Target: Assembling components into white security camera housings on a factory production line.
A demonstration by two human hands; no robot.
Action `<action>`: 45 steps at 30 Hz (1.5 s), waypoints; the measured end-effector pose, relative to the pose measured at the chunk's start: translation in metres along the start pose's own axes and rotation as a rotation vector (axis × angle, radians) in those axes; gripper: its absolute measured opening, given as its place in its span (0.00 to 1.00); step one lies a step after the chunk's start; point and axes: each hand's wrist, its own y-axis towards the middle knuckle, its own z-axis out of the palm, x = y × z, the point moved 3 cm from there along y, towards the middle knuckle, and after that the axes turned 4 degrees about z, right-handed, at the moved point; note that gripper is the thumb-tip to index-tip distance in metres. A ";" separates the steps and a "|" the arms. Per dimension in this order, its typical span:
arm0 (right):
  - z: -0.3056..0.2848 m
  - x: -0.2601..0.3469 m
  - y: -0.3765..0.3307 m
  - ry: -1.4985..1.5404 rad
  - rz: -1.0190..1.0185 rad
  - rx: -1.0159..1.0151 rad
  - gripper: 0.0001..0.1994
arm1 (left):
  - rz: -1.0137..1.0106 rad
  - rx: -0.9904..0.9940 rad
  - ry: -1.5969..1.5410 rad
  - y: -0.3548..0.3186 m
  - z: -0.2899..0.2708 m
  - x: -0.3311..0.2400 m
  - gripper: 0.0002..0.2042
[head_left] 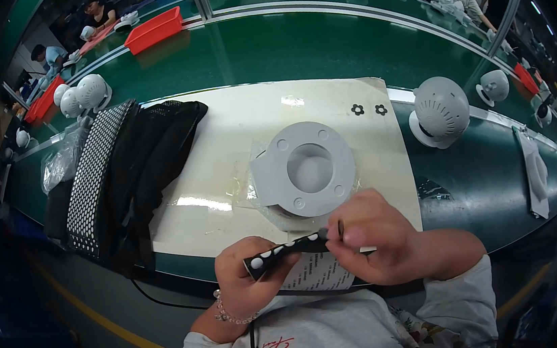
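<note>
My left hand (245,272) is closed around one end of a narrow black strip with white round dots (285,248), held above the board's near edge. At the strip's other end my right hand (380,238) is pinched, with a small black piece (340,226) showing between its fingers; what that piece is, I cannot make out. Below the strip, partly hidden by my hands, a white printed sheet (317,272) shows. Just beyond my hands lies a light grey ring-shaped base (271,178) with a round central opening and small round recesses, on clear film.
A white board (194,207) lies on the green bench. Black perforated sheets (89,183) are heaped at left beside a clear plastic bag (63,159). White domed housings (441,109) stand at right and far left. A red tray (153,31) sits farther back; other people work beyond.
</note>
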 end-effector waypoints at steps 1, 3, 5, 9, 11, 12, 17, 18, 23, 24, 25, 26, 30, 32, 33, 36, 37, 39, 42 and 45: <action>0.000 0.000 0.000 -0.001 -0.001 0.001 0.29 | 0.025 -0.009 -0.005 0.000 0.000 0.000 0.09; 0.000 0.006 -0.001 0.042 -0.144 0.049 0.29 | 0.003 0.013 0.007 0.000 0.000 0.001 0.09; 0.001 0.006 -0.003 0.044 -0.166 0.067 0.28 | -0.016 0.033 0.020 -0.001 -0.002 0.003 0.09; -0.011 -0.018 0.013 -0.015 -0.027 -0.126 0.31 | 0.114 0.022 0.084 0.004 -0.004 0.008 0.09; -0.020 -0.047 0.028 0.049 0.053 -0.280 0.33 | 0.270 0.036 0.157 0.006 -0.002 0.004 0.10; -0.024 -0.054 0.033 0.098 0.146 -0.273 0.33 | 0.306 0.009 0.132 0.006 0.001 0.003 0.12; -0.026 -0.062 0.042 0.119 0.386 -0.176 0.35 | 0.350 0.029 0.162 0.006 -0.002 0.014 0.14; -0.027 -0.060 0.044 0.120 0.384 -0.172 0.35 | 0.338 0.046 0.147 0.007 -0.002 0.017 0.15; -0.034 -0.061 0.047 0.267 0.500 -0.205 0.37 | 0.325 0.102 0.091 0.007 0.002 0.024 0.14; -0.034 -0.061 0.049 0.263 0.501 -0.203 0.37 | 0.330 0.096 0.092 0.007 0.002 0.025 0.14; -0.033 -0.061 0.050 0.300 0.566 -0.176 0.37 | 0.333 0.093 0.091 0.007 0.003 0.026 0.14; -0.032 -0.060 0.050 0.336 0.631 -0.149 0.38 | 0.332 0.093 0.085 0.007 0.003 0.026 0.14; -0.033 -0.058 0.053 0.187 0.591 -0.086 0.37 | 0.334 0.092 0.130 0.005 0.002 0.029 0.13; -0.031 -0.052 0.053 -0.005 0.445 -0.058 0.36 | 0.334 0.095 0.147 0.004 0.001 0.030 0.12; -0.029 -0.052 0.051 -0.006 0.445 -0.056 0.36 | 0.330 0.095 0.166 0.004 0.001 0.031 0.12; -0.027 -0.041 0.049 -0.315 0.186 -0.005 0.32 | 0.334 0.106 0.188 0.002 0.002 0.032 0.12; -0.025 -0.034 0.049 -0.403 0.110 0.045 0.28 | 0.334 0.111 0.204 0.002 0.002 0.032 0.12; -0.022 -0.022 0.050 -0.576 -0.043 0.146 0.22 | 0.329 0.113 0.202 0.002 0.002 0.032 0.12; -0.026 -0.014 0.059 -0.534 0.101 0.185 0.23 | 0.315 0.106 0.214 0.001 0.000 0.032 0.12; -0.025 -0.028 0.062 -0.366 0.206 0.084 0.24 | 0.308 0.111 0.234 -0.001 0.000 0.033 0.12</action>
